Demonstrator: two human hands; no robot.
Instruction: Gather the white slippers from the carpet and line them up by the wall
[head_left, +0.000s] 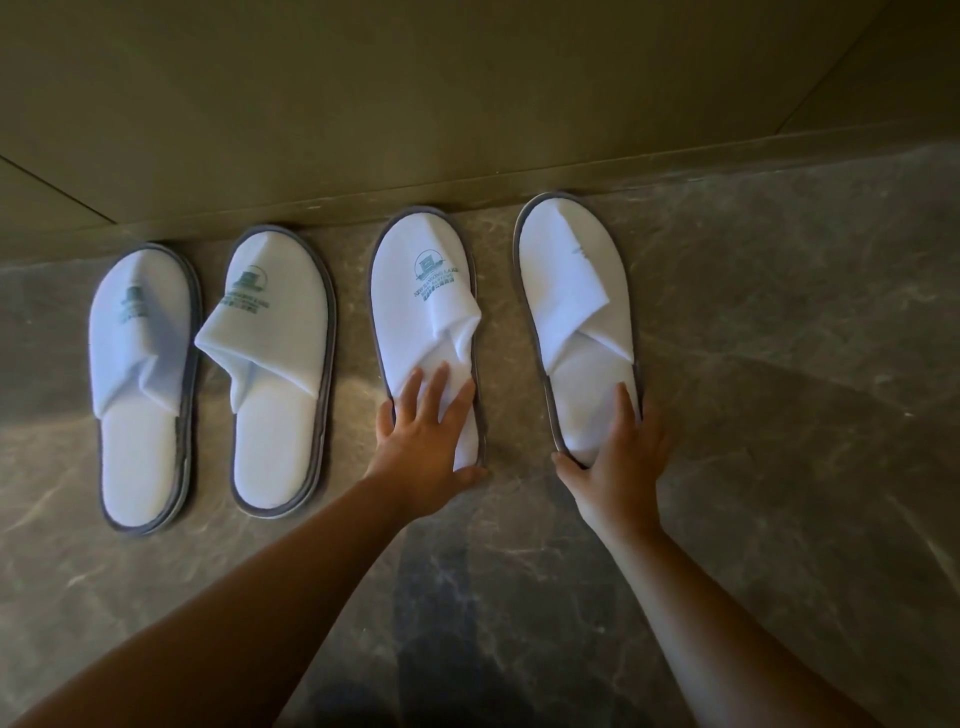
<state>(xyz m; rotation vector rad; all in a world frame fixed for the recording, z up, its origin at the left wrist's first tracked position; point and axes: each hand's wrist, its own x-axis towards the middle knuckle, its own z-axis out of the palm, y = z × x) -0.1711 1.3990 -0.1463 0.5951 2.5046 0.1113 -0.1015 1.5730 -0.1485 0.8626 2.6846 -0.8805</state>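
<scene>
Against the wall (467, 104), two slippers (140, 384) (280, 374) sit placed. Left hand (421, 447), fingers spread flat, presses the third slipper (426, 312); right hand (618, 467) loosely cups the fourth slipper (576, 312) at its heel. Suggest nudging toes flush, evening the gaps.

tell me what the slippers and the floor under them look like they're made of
The slippers look like soft white terry-type cloth: matte, creased uppers with a printed green logo and grey edging around the soles. The floor looks like polished stone or stone-look tile: grey-brown with pale veins and a slight sheen. Which of the two cannot be told.
</scene>
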